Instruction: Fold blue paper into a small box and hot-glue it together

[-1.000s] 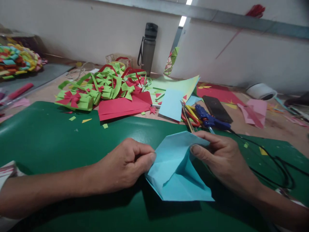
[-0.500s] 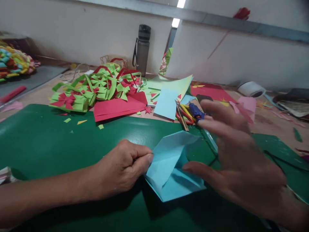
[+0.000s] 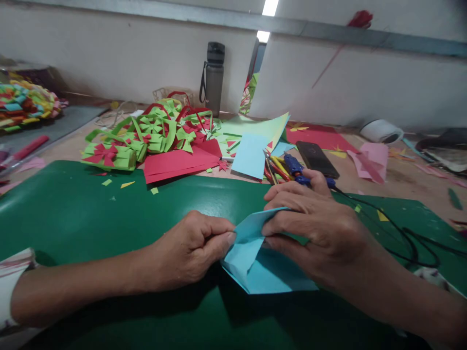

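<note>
A folded piece of light blue paper (image 3: 280, 274) is held up over the green mat (image 3: 153, 204), its layers partly spread. My left hand (image 3: 199, 248) pinches its left edge between thumb and forefinger. On the other side, my right hand (image 3: 310, 223) has thumb and fingers closed on the upper flap. Part of the paper's right side is hidden behind that hand. Just beyond my right fingers lies a blue glue gun (image 3: 294, 165), beside scissors and other tools with red and yellow handles (image 3: 279, 170).
Green and red paper baskets (image 3: 146, 131) are heaped at the back left, behind red paper sheets (image 3: 180, 163). A dark bottle (image 3: 214, 80) stands by the wall. A phone (image 3: 316, 158), pink paper (image 3: 370, 160) and a black cord (image 3: 404, 243) lie to the right.
My right hand was spread and blurred at the paper's right; it has moved left and closed on the upper flap. My left hand keeps its pinch. The phone now shows fully.
</note>
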`<state>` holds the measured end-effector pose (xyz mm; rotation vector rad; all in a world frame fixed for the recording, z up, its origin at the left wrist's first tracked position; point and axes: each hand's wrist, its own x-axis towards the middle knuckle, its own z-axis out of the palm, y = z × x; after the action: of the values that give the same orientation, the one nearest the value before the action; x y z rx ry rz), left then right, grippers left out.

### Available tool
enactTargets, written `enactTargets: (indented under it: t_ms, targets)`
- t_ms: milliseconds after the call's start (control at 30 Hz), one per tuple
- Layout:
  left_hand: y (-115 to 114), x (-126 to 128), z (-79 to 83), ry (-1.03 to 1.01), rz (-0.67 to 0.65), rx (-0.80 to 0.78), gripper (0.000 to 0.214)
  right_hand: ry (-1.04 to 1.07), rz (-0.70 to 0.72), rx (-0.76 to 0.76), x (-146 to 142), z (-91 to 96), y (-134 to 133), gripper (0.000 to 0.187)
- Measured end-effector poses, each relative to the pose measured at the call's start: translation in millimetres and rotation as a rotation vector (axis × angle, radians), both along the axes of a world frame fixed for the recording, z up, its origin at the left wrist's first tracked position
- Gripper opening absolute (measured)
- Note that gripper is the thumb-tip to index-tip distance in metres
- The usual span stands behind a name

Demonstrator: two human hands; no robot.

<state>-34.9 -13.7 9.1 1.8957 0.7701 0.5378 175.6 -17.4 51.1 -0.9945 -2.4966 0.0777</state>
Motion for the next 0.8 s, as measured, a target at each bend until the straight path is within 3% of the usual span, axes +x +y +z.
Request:
enactTargets:
  t_ms: [200, 333, 400, 433, 500, 667, 800]
  targets:
    - [2, -3, 2.9, -0.072, -0.016, -0.17, 0.03, -0.032, -0.025, 0.07, -2, -0.9, 0, 0.019]
    - [1, -8, 5.3, -0.169, -0.095, -0.337, 0.021, -0.048, -0.06, 0.107, -3, -3.5, 2, 0.02]
    - [0, -8, 3.9, -0.244, -0.114, -0.372, 0.047, -0.056, -0.078, 0.127, -3, -5.3, 3, 0.02]
    - [0, -8, 2.6, -0.257, -0.096, -0.348, 0.059, -0.057, -0.084, 0.132, -3, -6.2, 3, 0.02]
    - [0, -7, -0.5, -0.231, -0.039, -0.246, 0.061, -0.046, -0.084, 0.148, -3, -8.0, 3, 0.02]
    - [0, -4, -6.0, -0.133, 0.057, -0.07, 0.023, -0.036, -0.077, 0.187, -3, -13.0, -1, 0.018]
    - [0, -3, -6.7, -0.055, 0.125, 0.039, 0.014, -0.106, -0.071, 0.19, 1, -14.4, -4, 0.014]
